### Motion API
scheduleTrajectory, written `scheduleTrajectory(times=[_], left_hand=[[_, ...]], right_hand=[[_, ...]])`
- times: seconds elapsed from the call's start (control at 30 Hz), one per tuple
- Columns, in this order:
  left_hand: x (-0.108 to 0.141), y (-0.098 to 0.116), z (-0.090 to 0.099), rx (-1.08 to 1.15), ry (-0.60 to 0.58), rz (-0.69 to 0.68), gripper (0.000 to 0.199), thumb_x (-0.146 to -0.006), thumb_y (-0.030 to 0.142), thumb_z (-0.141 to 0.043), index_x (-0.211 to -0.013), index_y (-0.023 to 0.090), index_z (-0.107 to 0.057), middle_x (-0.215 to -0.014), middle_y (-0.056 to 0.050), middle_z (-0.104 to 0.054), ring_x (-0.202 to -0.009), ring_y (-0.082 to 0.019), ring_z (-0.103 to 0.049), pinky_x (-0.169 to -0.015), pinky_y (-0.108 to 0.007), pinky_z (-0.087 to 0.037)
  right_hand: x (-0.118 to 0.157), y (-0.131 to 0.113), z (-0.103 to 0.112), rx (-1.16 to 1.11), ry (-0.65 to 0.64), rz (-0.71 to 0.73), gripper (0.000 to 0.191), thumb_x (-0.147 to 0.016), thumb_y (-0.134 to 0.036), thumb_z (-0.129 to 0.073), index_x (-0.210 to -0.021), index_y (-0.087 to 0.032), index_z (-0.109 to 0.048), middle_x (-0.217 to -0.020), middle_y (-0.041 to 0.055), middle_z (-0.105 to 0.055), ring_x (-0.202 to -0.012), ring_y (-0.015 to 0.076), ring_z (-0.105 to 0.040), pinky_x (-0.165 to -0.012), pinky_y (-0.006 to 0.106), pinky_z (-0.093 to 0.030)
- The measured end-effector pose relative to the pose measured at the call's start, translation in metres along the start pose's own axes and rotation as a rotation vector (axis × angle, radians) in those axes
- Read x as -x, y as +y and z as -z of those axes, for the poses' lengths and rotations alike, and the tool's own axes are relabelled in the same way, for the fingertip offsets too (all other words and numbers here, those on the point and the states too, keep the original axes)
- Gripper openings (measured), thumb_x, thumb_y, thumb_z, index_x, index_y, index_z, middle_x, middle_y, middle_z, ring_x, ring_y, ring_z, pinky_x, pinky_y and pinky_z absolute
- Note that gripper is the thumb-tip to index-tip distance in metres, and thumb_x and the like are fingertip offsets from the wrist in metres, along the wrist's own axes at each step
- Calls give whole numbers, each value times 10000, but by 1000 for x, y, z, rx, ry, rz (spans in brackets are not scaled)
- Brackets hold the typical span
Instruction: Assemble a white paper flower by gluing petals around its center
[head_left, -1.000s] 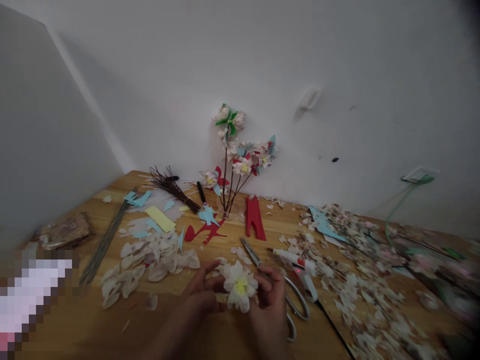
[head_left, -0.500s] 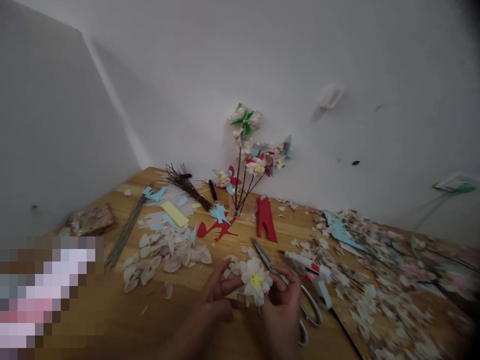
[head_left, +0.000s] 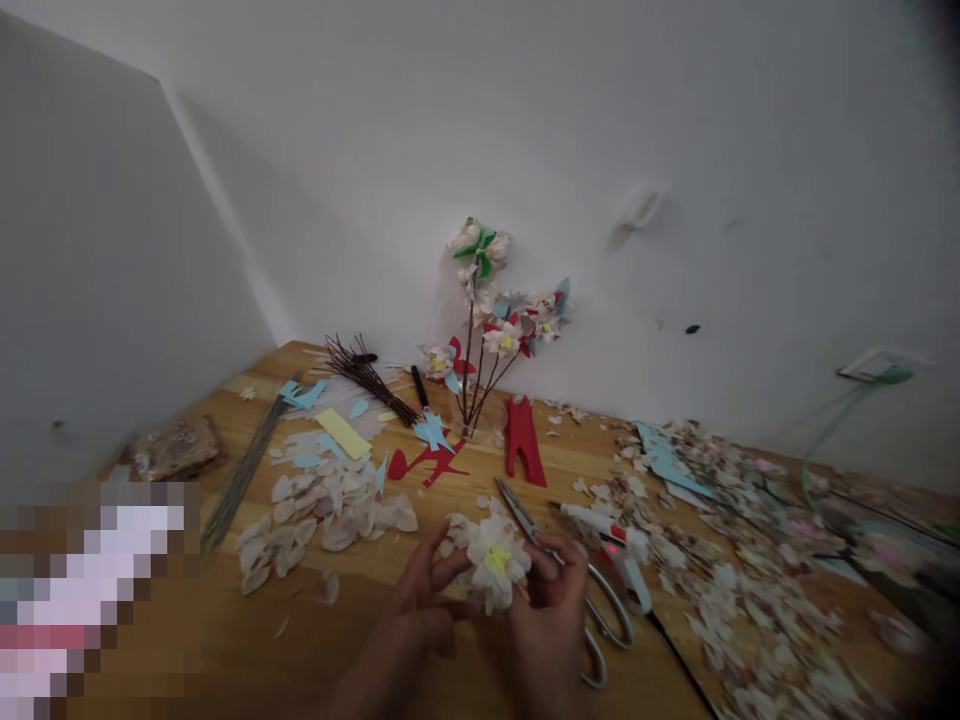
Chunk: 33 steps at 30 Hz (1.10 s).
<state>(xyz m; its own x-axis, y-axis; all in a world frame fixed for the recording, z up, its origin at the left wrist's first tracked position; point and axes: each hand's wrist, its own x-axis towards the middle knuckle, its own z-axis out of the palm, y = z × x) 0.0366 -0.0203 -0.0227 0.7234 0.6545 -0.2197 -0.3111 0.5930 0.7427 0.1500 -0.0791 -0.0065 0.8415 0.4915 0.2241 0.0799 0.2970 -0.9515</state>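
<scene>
A white artificial flower (head_left: 496,562) with a yellow centre faces me, held low above the table between both hands. On its left side, the fingers of my left hand (head_left: 427,590) are closed at the petals. My right hand (head_left: 551,600) pinches the flower from the right; its stem or back is hidden. Just behind my right hand lie metal scissors (head_left: 517,508), their handles showing to its right. A white glue gun (head_left: 619,540) with a glowing red light rests farther right. Left of my hands is a pile of loose pale petals (head_left: 337,505).
Flowers on brown stems (head_left: 480,340) stand in a clear holder by the wall. Red paper (head_left: 525,440), yellow paper (head_left: 343,433), a bundle of brown sticks (head_left: 367,378) and grey wires (head_left: 251,450) lie around. Dried petals (head_left: 735,560) cover the right side.
The whole view has shifted slightly, so things appear a little to the left and lower. Both hands still hold the flower, its face turned slightly.
</scene>
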Motion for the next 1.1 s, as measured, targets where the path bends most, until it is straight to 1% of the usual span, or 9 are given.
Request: scheduleTrajectory(times=[0.07,0.13,0.23,0.37,0.5,0.6,0.83,1.0,1.1], left_hand=[[6,0,-3,-43,20,-69,939,-520,82,-629,-1355,331,-278,-1292,-70,-540,-1310,-281,-317,-889,-353,-377],[8,1,-5,-90,24,-127,1003,-465,101,-644,-1361,327,-255,-1379,-87,-440,-1354,-293,-232,-901,-358,-385],[4,4,-5,-150,23,-105,1103,-401,108,-676,-1380,302,-207,-1427,-136,-357,-1380,-314,-153,-891,-375,-409],[0,5,0,-142,7,-29,1085,-394,77,-696,-1365,307,-271,-1331,-132,-484,-1337,-327,-268,-905,-383,-407],[2,-1,2,-40,9,-44,1040,-374,66,-700,-1330,303,-364,-1202,-109,-594,-1251,-345,-392,-883,-389,-418],[5,-2,2,-16,-20,-63,1029,-386,65,-701,-1333,296,-371,-1203,-111,-598,-1252,-351,-394,-899,-406,-410],[9,7,0,133,-43,35,1084,-435,94,-699,-1408,270,-255,-1191,-105,-625,-1280,-314,-397,-918,-385,-408],[10,8,-7,173,60,103,1108,-511,269,-757,-1439,216,-153,-1178,-135,-629,-1291,-312,-374,-937,-399,-400],[11,4,-9,149,37,53,1129,-471,336,-787,-1427,214,-200,-1281,-148,-561,-1343,-317,-273,-954,-402,-385]], right_hand=[[0,2,1,8,-26,-8,479,-540,-133,-691,-920,-265,-430,-699,-52,-697,-672,168,-685,-623,269,-513],[0,3,1,14,-36,-13,475,-548,-134,-687,-922,-266,-426,-706,-58,-686,-690,162,-681,-631,264,-513],[1,4,1,3,-1,-13,475,-538,-148,-692,-913,-265,-427,-716,-63,-678,-689,154,-674,-633,255,-509],[2,1,0,-5,-2,-4,451,-562,-150,-675,-916,-267,-420,-701,-58,-698,-681,161,-678,-636,263,-508],[2,-1,0,-6,-15,-12,461,-547,-135,-672,-906,-269,-417,-684,-67,-698,-673,165,-677,-612,257,-508],[2,1,1,17,13,-3,471,-547,-128,-671,-920,-270,-422,-693,-68,-692,-689,163,-677,-636,260,-505],[4,8,8,56,21,62,479,-559,-134,-689,-945,-267,-438,-773,-39,-679,-752,155,-677,-660,251,-517],[7,11,11,97,7,96,472,-595,-137,-678,-970,-278,-428,-845,-19,-672,-774,153,-678,-631,242,-522],[5,13,13,120,18,84,476,-589,-148,-680,-969,-273,-422,-836,-19,-670,-783,159,-673,-688,268,-515]])
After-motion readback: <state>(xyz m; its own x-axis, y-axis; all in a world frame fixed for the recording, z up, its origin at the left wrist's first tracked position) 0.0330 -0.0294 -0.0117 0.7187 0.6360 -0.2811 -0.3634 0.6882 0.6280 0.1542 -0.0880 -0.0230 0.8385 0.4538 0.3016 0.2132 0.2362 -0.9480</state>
